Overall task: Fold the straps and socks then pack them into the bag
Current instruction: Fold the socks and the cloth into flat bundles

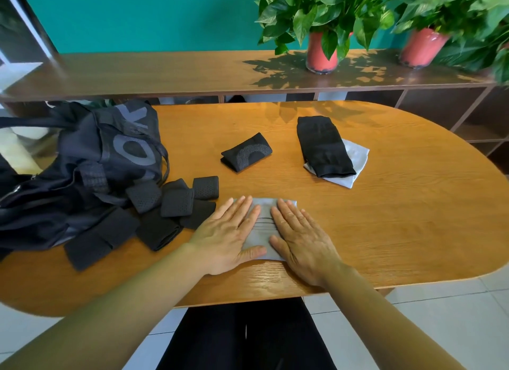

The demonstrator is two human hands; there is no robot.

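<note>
Both hands lie flat with straight fingers on a folded grey sock point(263, 226), left hand point(228, 236) beside right hand point(301, 241). Black straps point(176, 204) and the bag point(91, 160) sit left of the left hand.

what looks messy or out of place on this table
Nothing is spilled or damaged. The black straps lie in a loose, overlapping heap against the bag at the left, not yet packed. At the far right a black sock lies crookedly across a grey sock.
</note>
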